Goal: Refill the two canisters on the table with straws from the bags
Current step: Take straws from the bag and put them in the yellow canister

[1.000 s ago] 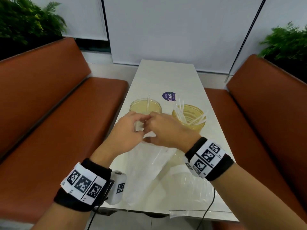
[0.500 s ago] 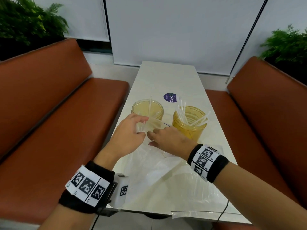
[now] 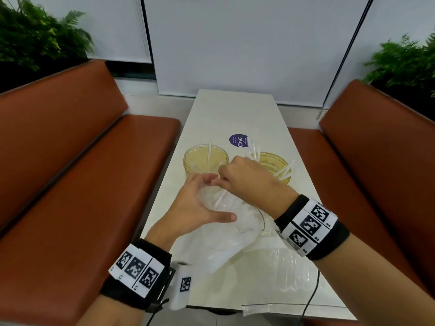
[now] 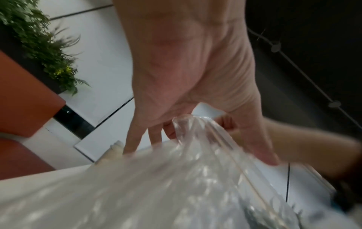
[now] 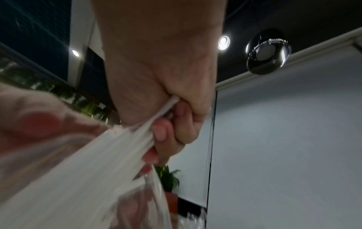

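Note:
Two yellow see-through canisters stand mid-table. The left canister [image 3: 206,158] holds a couple of straws, the right canister [image 3: 276,164] several. Just in front of them my left hand [image 3: 200,201] grips the neck of a clear plastic bag [image 3: 230,222], thumb stretched across it. In the left wrist view the bag [image 4: 176,178] runs up into that left hand [image 4: 186,124]. My right hand [image 3: 237,178] is at the bag's mouth, fingers curled round a bundle of white straws [image 5: 135,144] that come out of it; in the right wrist view my right hand [image 5: 168,124] grips them tightly.
A second clear bag [image 3: 282,281] lies flat at the near end of the white table [image 3: 235,109], with a black cable [image 3: 314,290] over it. A purple sticker [image 3: 239,140] sits behind the canisters. Brown benches flank the table on the left [image 3: 82,184] and on the right [image 3: 376,165].
My right hand, down at the bag's mouth half a second ago, has risen with a bundle of straws in it. My left hand has taken a fuller grip round the bag's neck.

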Action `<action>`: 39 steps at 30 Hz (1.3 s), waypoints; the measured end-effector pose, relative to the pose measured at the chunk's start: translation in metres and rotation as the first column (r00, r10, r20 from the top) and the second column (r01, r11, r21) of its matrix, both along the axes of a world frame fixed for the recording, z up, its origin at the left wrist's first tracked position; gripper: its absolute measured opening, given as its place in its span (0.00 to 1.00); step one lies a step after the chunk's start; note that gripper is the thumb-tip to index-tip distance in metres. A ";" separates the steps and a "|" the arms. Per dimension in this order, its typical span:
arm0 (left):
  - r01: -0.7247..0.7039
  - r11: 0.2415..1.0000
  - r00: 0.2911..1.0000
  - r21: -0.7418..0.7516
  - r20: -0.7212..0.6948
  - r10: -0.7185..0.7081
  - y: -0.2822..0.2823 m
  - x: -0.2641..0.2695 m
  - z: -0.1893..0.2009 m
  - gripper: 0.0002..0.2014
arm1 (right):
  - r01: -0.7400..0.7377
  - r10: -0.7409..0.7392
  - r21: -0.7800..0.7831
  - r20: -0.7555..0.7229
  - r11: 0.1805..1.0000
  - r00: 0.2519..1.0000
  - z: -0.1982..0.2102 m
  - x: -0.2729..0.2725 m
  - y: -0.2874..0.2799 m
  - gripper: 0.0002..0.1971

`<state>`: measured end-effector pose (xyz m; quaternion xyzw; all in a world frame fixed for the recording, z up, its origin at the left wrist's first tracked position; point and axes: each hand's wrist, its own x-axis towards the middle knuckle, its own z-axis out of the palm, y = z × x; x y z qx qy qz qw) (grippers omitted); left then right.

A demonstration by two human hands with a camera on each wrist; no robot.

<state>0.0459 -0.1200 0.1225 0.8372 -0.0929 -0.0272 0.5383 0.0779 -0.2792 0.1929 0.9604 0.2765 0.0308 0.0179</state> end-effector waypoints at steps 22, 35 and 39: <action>-0.297 0.953 0.921 -0.059 0.245 0.302 -0.029 0.017 -0.017 0.15 | 0.041 0.085 0.912 -0.083 0.408 0.993 -0.014 0.007 0.033 0.14; -0.243 0.959 0.952 -0.148 0.154 0.265 -0.016 0.019 -0.011 0.09 | 0.292 -0.042 0.900 -0.294 0.325 0.955 -0.046 0.002 0.055 0.16; -0.175 0.967 0.978 -0.184 0.079 0.192 -0.014 0.017 -0.016 0.28 | 0.209 -0.008 0.952 -0.213 0.223 0.977 -0.014 0.005 0.050 0.15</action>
